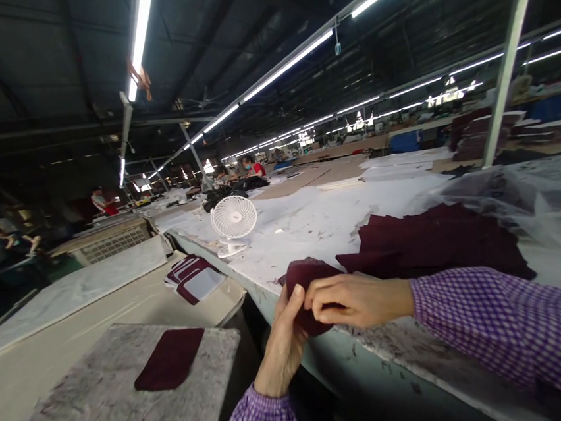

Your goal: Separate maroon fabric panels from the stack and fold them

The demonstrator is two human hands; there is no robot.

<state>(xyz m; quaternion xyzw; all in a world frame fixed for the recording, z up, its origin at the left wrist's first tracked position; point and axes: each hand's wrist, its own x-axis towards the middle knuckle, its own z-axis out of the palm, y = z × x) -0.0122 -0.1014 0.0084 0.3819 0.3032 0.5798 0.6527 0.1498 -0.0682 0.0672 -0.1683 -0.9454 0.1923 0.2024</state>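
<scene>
Both my hands pinch a small dark maroon fabric piece (306, 275) at the near edge of a long white cutting table (311, 224). My left hand (282, 343) comes up from below with its thumb pressed on the piece. My right hand (356, 299) reaches in from the right, fingers closed over the same piece. Just behind lies a pile of maroon fabric pieces (433, 245). Another maroon piece (170, 359) lies flat on a grey felt pad (105, 403) to my left.
A small white fan (234, 220) stands on the table. A stack of maroon and white pieces (194, 280) lies on the lower beige bench (51, 352). Clear plastic sheeting (532, 196) sits at right. Other people work far back, one in red (255, 166).
</scene>
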